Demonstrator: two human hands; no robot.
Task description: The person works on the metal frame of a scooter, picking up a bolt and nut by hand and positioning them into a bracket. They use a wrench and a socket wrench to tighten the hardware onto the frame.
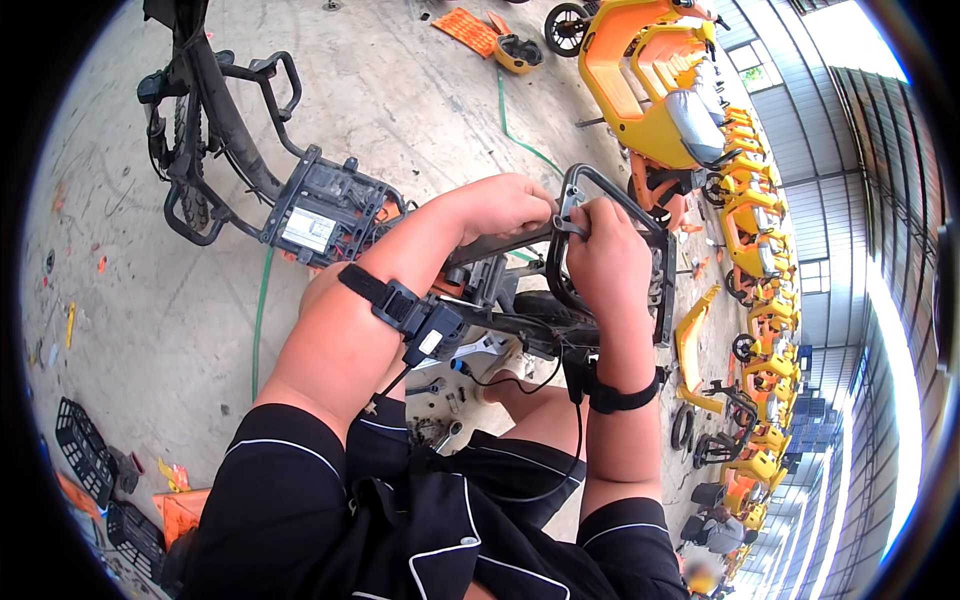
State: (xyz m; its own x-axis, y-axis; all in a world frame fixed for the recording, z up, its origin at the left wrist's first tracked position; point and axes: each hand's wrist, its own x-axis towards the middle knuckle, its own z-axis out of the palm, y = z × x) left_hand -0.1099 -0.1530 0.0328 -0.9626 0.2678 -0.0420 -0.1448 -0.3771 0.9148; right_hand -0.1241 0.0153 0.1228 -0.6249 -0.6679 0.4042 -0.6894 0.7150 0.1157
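Our frame (232, 133) is black, as is its tubular loop (553, 268); the metal piece (572, 228) is grey, the label (309, 229) white. We wear black clothes (275, 505) edged with white piping (270, 442) and black arm straps (620, 399). Our floor (400, 95) is grey with dark streaks, the hose (262, 320) green, the mat (466, 32) orange. We see yellow scooters (652, 138), the nearest with an orange inner panel (617, 50).

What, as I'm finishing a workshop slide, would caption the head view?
Left hand and right hand close together at a black tube frame, yellow scooters lined up to the right.
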